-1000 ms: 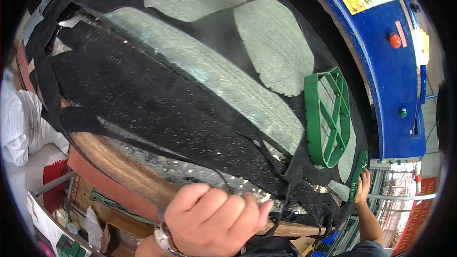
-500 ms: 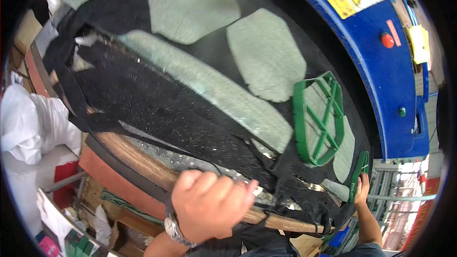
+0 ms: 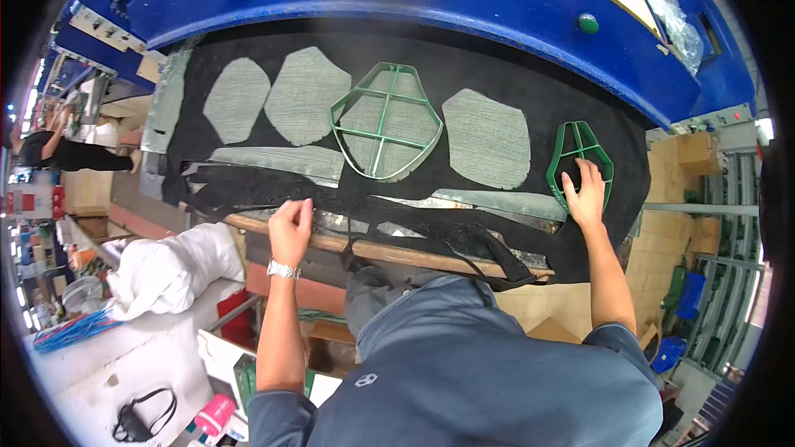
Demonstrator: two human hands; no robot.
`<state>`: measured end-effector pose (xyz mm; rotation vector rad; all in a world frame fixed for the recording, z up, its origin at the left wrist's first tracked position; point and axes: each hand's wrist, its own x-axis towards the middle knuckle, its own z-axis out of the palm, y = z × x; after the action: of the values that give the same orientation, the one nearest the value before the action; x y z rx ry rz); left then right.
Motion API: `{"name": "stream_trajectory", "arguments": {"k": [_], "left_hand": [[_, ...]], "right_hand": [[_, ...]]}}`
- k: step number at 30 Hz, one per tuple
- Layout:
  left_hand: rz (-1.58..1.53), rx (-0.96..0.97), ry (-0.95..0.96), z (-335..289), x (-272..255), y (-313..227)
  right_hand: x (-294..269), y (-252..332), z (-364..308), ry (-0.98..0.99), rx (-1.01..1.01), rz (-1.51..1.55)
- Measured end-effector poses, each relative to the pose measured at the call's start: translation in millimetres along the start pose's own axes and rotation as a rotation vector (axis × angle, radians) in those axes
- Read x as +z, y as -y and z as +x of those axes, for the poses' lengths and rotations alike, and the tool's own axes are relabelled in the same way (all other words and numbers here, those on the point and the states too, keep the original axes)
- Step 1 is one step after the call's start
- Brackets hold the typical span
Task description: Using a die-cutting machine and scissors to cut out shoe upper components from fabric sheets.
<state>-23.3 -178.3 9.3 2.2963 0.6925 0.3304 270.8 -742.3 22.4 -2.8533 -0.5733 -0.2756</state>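
At the black sheet's [image 3: 538,87] right end, the smaller green cutting die [image 3: 580,150] lies lengthwise away from the person, mostly ahead of the nearer right hand [image 3: 586,190], thumb and fingers parted (any pinch on a rib cannot be told), the curled left hand [image 3: 290,232] well apart.

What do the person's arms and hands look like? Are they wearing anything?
Both the left hand and the right hand are bare, with no gloves. A shiny silver wristband circles the left wrist; I see none on the right. The forearms are bare too, below the short sleeves of a dark blue-grey shirt.
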Motion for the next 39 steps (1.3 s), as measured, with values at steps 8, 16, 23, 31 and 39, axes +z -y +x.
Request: {"name": "stream_trajectory", "arguments": {"k": [8, 16, 23, 31, 39], "left_hand": [[0.491, 0.633, 0.354, 68.1, 16.5, -108.5], [0.631, 0.484, 0.361, 83.8, 47.6, -148.9], [0.556, 0.441, 0.411, 93.7, 47.8, -149.7], [0.612, 0.434, 0.517, 93.9, 47.7, -156.4], [0.295, 0.452, 0.322, 59.1, -32.7, -227.3]], "right_hand": [[-100.9, -23.9, 37.0, 0.704, -0.237, -0.014], [-102.2, -41.1, 20.1, 0.676, -0.346, -0.052], [-209.8, 16.5, 57.7, 0.526, -0.412, 0.289], [-322.9, 55.1, 225.4, -0.069, -0.636, 0.238], [-267.6, 36.7, 398.0, 0.008, -0.231, 0.103]]}}
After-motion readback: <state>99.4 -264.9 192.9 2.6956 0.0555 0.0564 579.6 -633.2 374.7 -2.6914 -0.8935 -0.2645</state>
